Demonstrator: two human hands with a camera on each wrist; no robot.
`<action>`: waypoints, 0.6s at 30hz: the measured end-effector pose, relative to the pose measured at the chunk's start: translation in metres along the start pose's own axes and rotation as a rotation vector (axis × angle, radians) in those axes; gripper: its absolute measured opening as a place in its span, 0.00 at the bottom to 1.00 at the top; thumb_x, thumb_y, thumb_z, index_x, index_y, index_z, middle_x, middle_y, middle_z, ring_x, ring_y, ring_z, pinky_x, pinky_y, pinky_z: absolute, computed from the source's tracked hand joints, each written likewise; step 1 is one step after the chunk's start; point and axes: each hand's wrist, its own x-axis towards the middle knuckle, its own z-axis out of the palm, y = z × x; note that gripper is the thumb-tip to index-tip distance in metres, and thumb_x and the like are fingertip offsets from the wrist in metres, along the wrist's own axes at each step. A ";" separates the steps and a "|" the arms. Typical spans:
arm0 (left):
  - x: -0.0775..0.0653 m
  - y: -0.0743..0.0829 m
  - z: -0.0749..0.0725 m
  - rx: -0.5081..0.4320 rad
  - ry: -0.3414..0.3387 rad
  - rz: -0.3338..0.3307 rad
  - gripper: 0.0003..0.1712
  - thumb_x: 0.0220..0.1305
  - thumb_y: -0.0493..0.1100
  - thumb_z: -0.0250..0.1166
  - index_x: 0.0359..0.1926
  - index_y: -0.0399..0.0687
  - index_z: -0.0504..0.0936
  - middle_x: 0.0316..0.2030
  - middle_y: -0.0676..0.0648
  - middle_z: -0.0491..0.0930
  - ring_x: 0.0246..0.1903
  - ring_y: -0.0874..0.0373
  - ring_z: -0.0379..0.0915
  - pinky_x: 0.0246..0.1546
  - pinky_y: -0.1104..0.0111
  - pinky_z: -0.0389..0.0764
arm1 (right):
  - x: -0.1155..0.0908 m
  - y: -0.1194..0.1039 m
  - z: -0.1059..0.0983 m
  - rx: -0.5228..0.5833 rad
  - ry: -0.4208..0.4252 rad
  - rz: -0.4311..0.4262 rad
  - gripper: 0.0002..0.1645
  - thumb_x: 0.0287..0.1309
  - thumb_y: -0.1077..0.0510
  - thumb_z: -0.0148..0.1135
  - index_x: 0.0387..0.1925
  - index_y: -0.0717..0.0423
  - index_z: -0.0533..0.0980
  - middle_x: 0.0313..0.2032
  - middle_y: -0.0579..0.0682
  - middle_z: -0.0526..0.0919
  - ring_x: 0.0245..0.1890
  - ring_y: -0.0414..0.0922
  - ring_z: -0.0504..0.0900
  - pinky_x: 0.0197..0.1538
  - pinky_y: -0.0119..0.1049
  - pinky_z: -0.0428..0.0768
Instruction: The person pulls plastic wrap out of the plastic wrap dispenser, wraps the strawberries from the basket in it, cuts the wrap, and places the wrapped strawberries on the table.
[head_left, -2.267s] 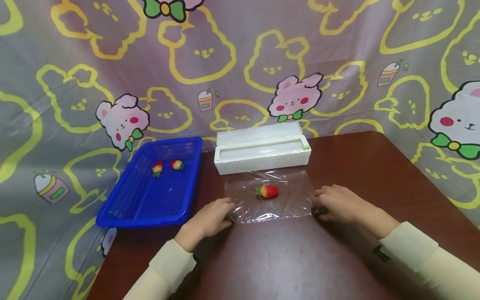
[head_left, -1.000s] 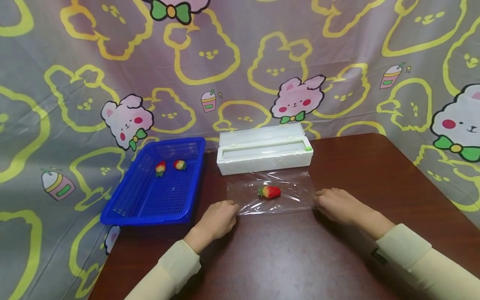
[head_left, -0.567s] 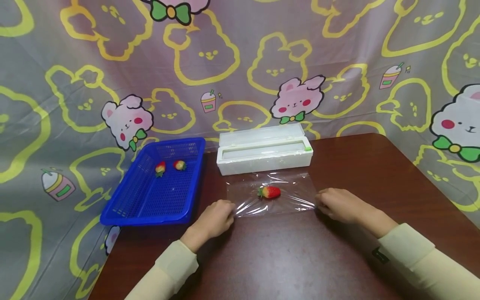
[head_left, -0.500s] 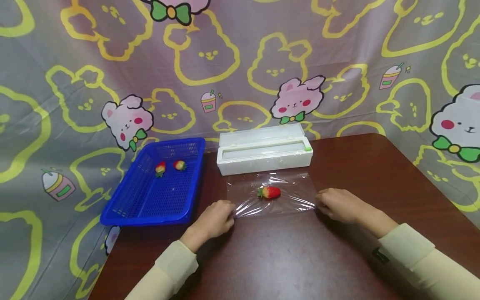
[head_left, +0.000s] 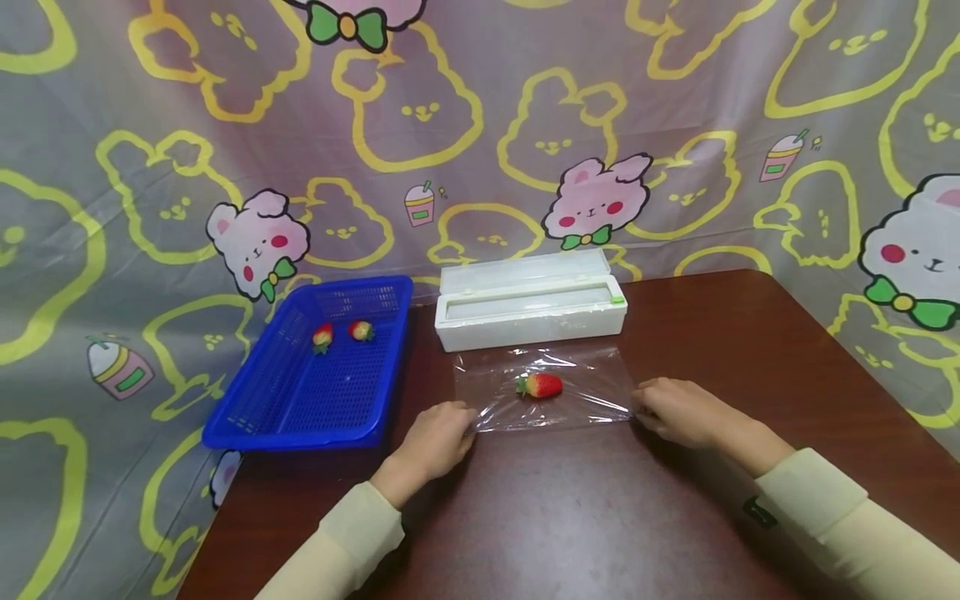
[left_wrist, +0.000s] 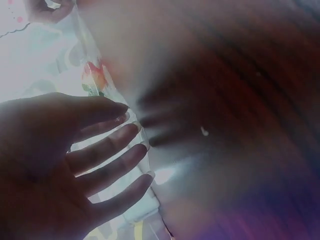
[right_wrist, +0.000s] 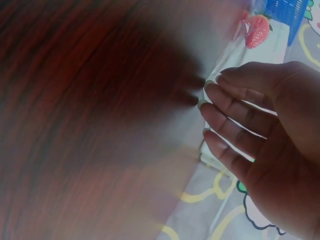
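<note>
A sheet of clear cling film (head_left: 495, 375) lies in front of a white cling film box (head_left: 532, 325), with a red strawberry (head_left: 543, 385) on it, its green leaves toward the left. My left hand (head_left: 438, 437) pinches the film's near left corner between thumb and index finger; the other fingers are spread in the left wrist view. At the near right corner my right hand (head_left: 678, 410) pinches the film with thumb and index fingertips (right_wrist: 215, 80). Between the hands the near edge is drawn taut, with shiny creases running out from the corners.
A blue plastic basket (head_left: 303, 437) stands at the left, holding two strawberries (head_left: 361, 331). The white box is at the back of the brown wooden table (head_left: 555, 517), its lid raised. A patterned curtain (head_left: 480, 108) hangs close behind and at the sides.
Since the earliest frame, the film's near edge has moved back a little and is tauter. Both hands now pinch its corners. Over the last half second hardly anything moves; the strawberry stays put.
</note>
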 end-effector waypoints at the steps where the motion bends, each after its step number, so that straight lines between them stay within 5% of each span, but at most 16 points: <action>1: -0.001 -0.001 -0.001 -0.015 -0.001 -0.006 0.07 0.59 0.35 0.71 0.28 0.48 0.81 0.26 0.50 0.80 0.29 0.49 0.82 0.26 0.55 0.81 | 0.000 0.000 0.000 0.002 -0.001 0.000 0.14 0.56 0.67 0.68 0.25 0.45 0.76 0.25 0.35 0.72 0.26 0.36 0.68 0.27 0.34 0.69; 9: -0.003 -0.005 -0.004 -0.113 0.001 -0.056 0.10 0.65 0.34 0.68 0.27 0.48 0.79 0.25 0.49 0.80 0.28 0.50 0.82 0.25 0.57 0.80 | -0.002 0.004 0.000 0.006 0.004 0.015 0.12 0.57 0.65 0.69 0.28 0.44 0.79 0.27 0.34 0.74 0.29 0.36 0.72 0.30 0.37 0.74; 18: -0.003 -0.009 -0.010 -0.123 0.056 -0.057 0.07 0.66 0.35 0.68 0.31 0.48 0.82 0.26 0.53 0.79 0.27 0.55 0.80 0.23 0.62 0.77 | -0.003 0.007 -0.006 -0.011 0.035 0.017 0.08 0.59 0.63 0.69 0.32 0.47 0.79 0.29 0.36 0.74 0.29 0.37 0.73 0.30 0.38 0.75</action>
